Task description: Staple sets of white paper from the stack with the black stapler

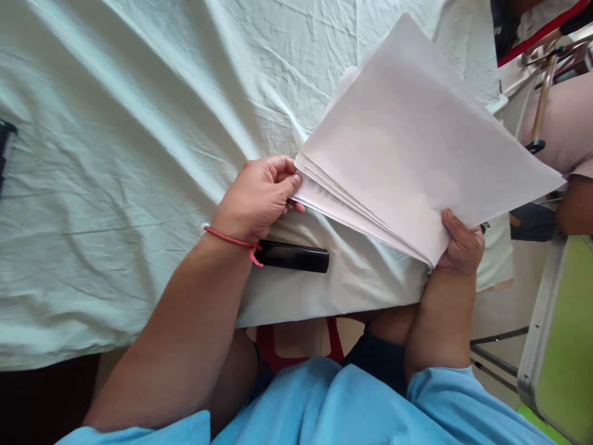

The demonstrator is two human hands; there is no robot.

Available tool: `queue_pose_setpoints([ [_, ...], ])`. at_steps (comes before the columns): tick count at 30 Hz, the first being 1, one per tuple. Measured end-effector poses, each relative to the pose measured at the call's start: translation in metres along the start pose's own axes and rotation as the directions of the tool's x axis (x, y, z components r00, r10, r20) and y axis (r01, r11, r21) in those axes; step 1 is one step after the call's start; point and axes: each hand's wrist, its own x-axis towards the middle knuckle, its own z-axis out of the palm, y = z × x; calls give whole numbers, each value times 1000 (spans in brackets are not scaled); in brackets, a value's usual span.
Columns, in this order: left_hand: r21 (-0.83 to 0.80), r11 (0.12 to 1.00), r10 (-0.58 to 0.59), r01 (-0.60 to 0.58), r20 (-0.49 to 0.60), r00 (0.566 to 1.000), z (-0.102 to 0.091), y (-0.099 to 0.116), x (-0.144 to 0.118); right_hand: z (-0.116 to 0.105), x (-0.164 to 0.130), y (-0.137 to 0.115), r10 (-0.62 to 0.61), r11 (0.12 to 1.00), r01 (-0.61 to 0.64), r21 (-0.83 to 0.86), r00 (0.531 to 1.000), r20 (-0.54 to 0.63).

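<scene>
A stack of white paper sheets [393, 130] is held up over the cloth-covered table, its edges fanned apart on the near side. The top sheet looks blank; lines of print show on a sheet lower in the stack. My left hand [262, 191] pinches the left corner of the sheets between thumb and fingers. At the near right corner, my right hand [461, 247] grips the stack, thumb on top and fingers mostly hidden beneath. Close to my left wrist lies a shiny black stapler-like bar [294, 256], partly covered by the wrist.
A wrinkled pale green cloth [139, 154] covers the table. A dark object [5, 148] sits at the far left edge. On the right are a green-topped, metal-edged table [563, 334], metal frames and part of another person [563, 117]. A red stool [266, 346] shows below me.
</scene>
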Motion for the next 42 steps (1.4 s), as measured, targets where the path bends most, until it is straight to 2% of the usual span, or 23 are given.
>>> queue_pose_setpoints([
  [5, -21, 999, 43, -44, -44, 998, 1, -2, 2, -1, 8, 10, 77, 996, -74, -40, 994, 76],
  [11, 107, 994, -12, 29, -154, 988, 4, 2, 1, -1, 12, 14, 92, 993, -86, -78, 993, 75],
  [16, 13, 998, -51, 53, -124, 991, 3, 3, 1, 0, 10, 9, 69, 997, -68, -21, 995, 70],
  [19, -74, 997, -26, 18, -102, 994, 3, 1, 2, 1, 9, 8, 41, 999, -42, 26, 997, 68],
  [23, -153, 987, 31, -51, -132, 991, 5, 1, 2, 2, 8, 9, 4, 999, -5, 50, 1000, 29],
  [26, -176, 983, 32, -56, -135, 990, 6, 2, 1, 3, 9, 10, -13, 999, 13, 47, 1000, 9],
  [42, 52, 979, 205, -199, -172, 963, 0, -7, 1, 7, 8, 12, -44, 998, 43, 43, 999, 25],
])
